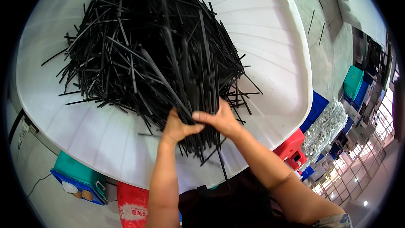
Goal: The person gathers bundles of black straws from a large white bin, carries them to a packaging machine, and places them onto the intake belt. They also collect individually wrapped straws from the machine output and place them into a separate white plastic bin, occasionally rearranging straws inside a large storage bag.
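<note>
A large heap of thin black strips [114, 38] lies jumbled in a wide white ribbed plastic tub [274, 46], some poking out at various angles. Near the front of the heap, my left hand [179, 124] and my right hand [215, 118] are closed around a thick bundle of these strips [198, 80], which runs lengthwise away from me. My thumbs lie over the top of it, and most of my fingers are hidden behind the strips. The bundle's upper part is slightly blurred.
Green and blue bins [76, 169] and a red sack [130, 202] lie below the tub at lower left. To the right are red plastic containers [289, 145], a blue bin [314, 107], shiny silver material [325, 131] and a teal crate [352, 80]. Loose strips lie on the concrete floor [329, 55].
</note>
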The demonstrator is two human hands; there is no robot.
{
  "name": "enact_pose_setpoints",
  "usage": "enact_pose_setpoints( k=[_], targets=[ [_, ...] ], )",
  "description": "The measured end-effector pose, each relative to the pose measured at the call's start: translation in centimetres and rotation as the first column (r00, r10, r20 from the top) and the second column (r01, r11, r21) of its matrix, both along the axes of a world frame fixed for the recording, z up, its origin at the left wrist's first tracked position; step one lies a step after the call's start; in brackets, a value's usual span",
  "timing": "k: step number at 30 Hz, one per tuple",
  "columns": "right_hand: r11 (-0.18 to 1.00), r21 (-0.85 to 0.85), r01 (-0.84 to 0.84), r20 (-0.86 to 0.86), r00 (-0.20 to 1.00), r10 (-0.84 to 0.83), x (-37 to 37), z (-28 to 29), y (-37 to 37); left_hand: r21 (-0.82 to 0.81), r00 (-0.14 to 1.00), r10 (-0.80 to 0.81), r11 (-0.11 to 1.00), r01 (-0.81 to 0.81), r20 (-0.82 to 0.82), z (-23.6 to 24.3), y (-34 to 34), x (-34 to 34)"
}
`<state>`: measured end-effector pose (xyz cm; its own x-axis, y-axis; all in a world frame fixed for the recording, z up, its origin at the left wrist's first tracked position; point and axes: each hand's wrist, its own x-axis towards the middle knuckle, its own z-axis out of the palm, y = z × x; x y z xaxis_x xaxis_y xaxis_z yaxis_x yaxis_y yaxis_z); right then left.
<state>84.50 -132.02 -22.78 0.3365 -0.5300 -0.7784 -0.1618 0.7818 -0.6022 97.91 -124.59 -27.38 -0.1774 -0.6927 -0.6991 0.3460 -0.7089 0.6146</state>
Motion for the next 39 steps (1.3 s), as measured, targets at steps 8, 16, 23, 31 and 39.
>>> enact_pose_setpoints(
  k=[8, 16, 23, 31, 39],
  targets=[
    [0.962, 0.253, 0.1, -0.017, 0.995, -0.099, -4.2, -1.9, 5.0, 0.213, 0.995, -0.002, 0.977, 0.022, -0.095, 0.3, 0.2, -2.6],
    [0.972, 0.069, 0.226, 0.077, 0.97, -0.231, 0.1, -1.7, -7.6, -0.069, 0.997, 0.024, 0.997, -0.029, -0.074, 1.0, -11.1, 0.3],
    [0.888, 0.044, 0.458, 0.327, 0.833, -0.446, 1.0, 0.0, -4.4, -0.2, 0.99, -0.138, 0.969, 0.143, 0.038, 3.4, -11.2, 2.2],
    [0.663, 0.56, 0.496, -0.08, 0.829, -0.553, -1.4, 3.9, 16.0, 0.236, 0.925, -0.308, 0.903, 0.358, -0.223, 4.0, 6.5, -1.6],
    [0.666, 0.251, 0.703, 0.028, 0.682, -0.731, -5.2, -1.3, 2.0, 0.145, 0.917, -0.381, 0.907, 0.395, -0.117, 0.6, -11.3, -7.5]
  ],
)
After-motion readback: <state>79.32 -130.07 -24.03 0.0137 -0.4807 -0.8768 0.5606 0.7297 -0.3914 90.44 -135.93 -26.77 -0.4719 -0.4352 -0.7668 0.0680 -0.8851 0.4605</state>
